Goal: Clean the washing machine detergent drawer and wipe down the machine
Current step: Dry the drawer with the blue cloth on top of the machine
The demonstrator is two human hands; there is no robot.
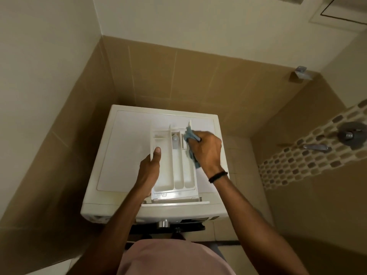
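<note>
The white detergent drawer lies on top of the white washing machine, taken out of its slot, with its compartments facing up. My left hand grips the drawer's left wall, thumb resting on the rim. My right hand is closed on a blue cloth and presses it against the drawer's far right corner. Part of the cloth hangs below my palm along the right wall.
Brown tiled walls close in on the left and behind the machine. A shower tap and valve stick out of the mosaic strip on the right wall. The machine's control knob shows at the front, below the drawer.
</note>
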